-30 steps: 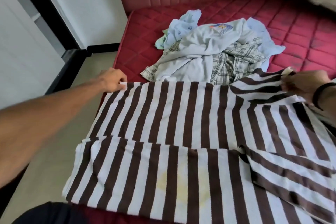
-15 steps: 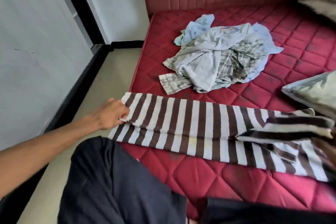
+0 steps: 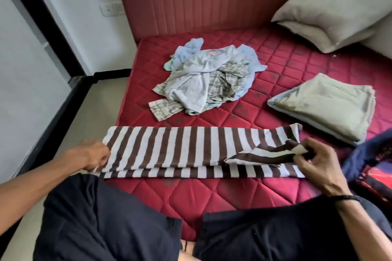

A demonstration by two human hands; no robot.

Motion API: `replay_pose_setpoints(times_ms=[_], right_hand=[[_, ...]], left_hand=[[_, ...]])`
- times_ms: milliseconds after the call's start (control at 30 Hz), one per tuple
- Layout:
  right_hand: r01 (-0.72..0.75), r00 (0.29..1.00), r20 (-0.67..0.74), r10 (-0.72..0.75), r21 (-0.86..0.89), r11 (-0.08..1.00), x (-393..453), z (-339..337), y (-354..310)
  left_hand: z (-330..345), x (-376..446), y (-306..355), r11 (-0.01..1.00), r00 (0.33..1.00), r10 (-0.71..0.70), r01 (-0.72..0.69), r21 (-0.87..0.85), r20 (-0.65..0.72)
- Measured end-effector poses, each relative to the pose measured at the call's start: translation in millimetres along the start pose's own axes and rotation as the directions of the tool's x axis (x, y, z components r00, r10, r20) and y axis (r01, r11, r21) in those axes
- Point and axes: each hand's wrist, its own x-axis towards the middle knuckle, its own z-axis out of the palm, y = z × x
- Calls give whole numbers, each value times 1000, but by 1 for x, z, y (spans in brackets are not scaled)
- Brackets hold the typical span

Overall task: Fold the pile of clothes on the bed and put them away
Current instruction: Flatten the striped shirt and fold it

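Right hand pinches the loose sleeve flap of the striped shirt; left hand curls on its left end. Shirt lies in a long band across the near bed. Lay the flap flat inside the band, keep edges aligned, then fold ends together. Pile waits behind.
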Motion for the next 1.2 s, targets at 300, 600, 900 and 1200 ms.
replay_pose_setpoints(times_ms=[300, 600, 900, 1200], right_hand=[[21, 977, 214, -9, -53, 998, 5, 22, 27], [-87, 982, 168, 91, -33, 996, 22, 34, 42], [-237, 970, -98, 221, -211, 948, 43, 61, 65], [282, 785, 596, 169, -587, 759, 14, 100, 40]], left_hand=[[-114, -12, 250, 341, 836, 176, -547, -764, -520], [-150, 14, 366, -166, 847, 99, -504, -848, -523], [-144, 43, 370, -20, 829, -293, -504, -863, -477], [-57, 35, 304, 808, 772, -104, -302, -506, -627]])
